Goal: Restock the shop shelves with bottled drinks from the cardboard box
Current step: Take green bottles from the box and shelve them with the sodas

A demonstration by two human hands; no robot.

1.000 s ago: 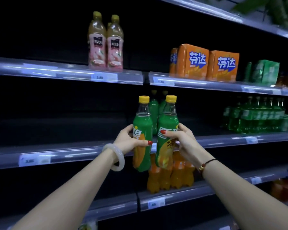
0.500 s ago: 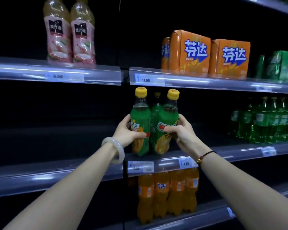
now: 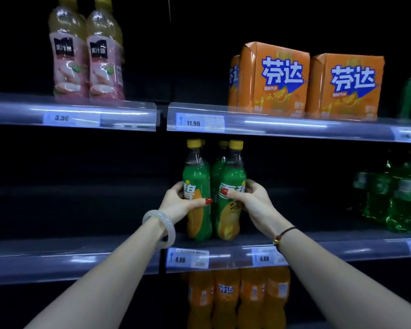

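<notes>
The left hand (image 3: 179, 203) curls round a green bottle (image 3: 196, 174), thumb across its label. The right hand (image 3: 253, 200) grips a second bottle (image 3: 231, 176) touching the first. Both stand upright on the shelf (image 3: 318, 251) under the hands, with more bottles (image 3: 217, 172) just behind.

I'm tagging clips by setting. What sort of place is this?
Probably a shop's drinks aisle. It has long shelves with price tags on their front rails, stocked with orange multipacks and juice bottles. The left hand and right hand hold green bottles.
</notes>
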